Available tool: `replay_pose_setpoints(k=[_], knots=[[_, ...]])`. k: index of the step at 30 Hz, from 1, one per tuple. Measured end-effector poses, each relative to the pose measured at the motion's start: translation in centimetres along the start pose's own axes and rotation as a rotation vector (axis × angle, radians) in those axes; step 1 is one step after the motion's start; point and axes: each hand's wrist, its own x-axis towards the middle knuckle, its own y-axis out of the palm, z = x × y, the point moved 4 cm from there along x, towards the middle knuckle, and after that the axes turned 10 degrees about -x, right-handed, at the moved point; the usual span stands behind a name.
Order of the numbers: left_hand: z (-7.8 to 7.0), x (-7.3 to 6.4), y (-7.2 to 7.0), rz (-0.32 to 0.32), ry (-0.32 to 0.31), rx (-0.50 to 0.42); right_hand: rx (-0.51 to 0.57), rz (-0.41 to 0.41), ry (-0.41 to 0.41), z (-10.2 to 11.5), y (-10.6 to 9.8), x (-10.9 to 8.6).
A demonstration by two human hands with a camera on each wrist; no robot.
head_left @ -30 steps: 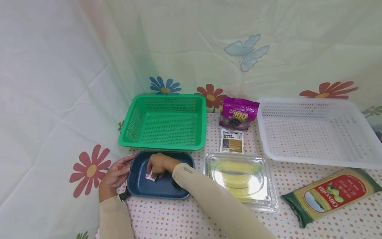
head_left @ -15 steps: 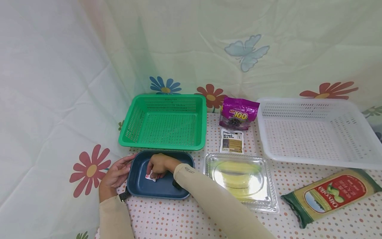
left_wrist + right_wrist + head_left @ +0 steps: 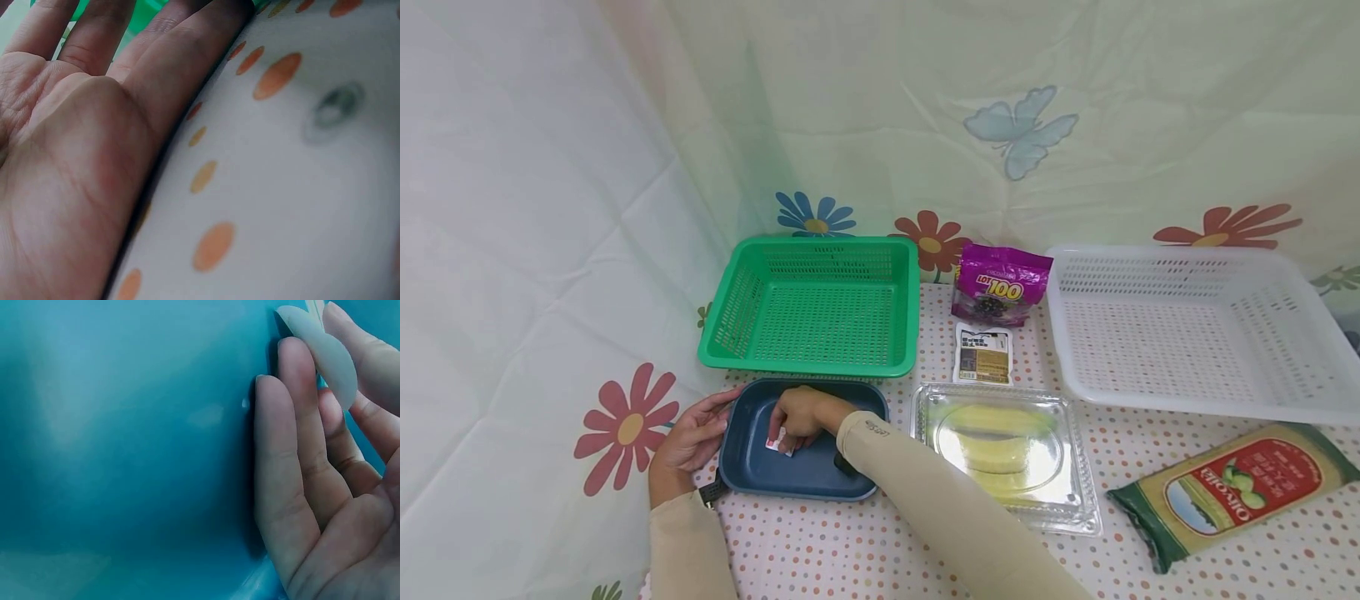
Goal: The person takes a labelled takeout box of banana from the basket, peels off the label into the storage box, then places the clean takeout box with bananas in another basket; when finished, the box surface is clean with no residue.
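In the head view, a dark blue rectangular tray [image 3: 812, 480] sits on the dotted cloth. My right hand [image 3: 805, 411] reaches down into it and pinches a small white packet [image 3: 784, 440] with a pinkish-red mark, close over the tray's floor. The right wrist view shows a pale, wavy-edged part of the packet [image 3: 330, 359] between thumb and fingers; the other fingers lie along the blue surface. My left hand [image 3: 696, 435] rests at the tray's left rim, fingers extended along its outer side. Its palm [image 3: 69, 169] fills the left of the left wrist view.
Behind the tray stands a green basket [image 3: 808, 362]. A clear lidded box [image 3: 1003, 450] of yellow food lies to the right, below a small white-and-brown packet [image 3: 983, 354] and purple candy bag [image 3: 1002, 283]. Further right are a white basket [image 3: 1202, 404] and an Olivoilà pack [image 3: 1236, 492].
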Motion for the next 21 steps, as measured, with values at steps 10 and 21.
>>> replay_pose_setpoints(k=[10,21], knots=[[0.0,0.1,0.2,0.031,-0.022,-0.021,0.003,0.028,0.003,-0.4,0.0,-0.1],[0.0,0.0,0.0,0.051,0.0,-0.024,-0.158,0.048,-0.015,1.0,-1.1,-1.4]])
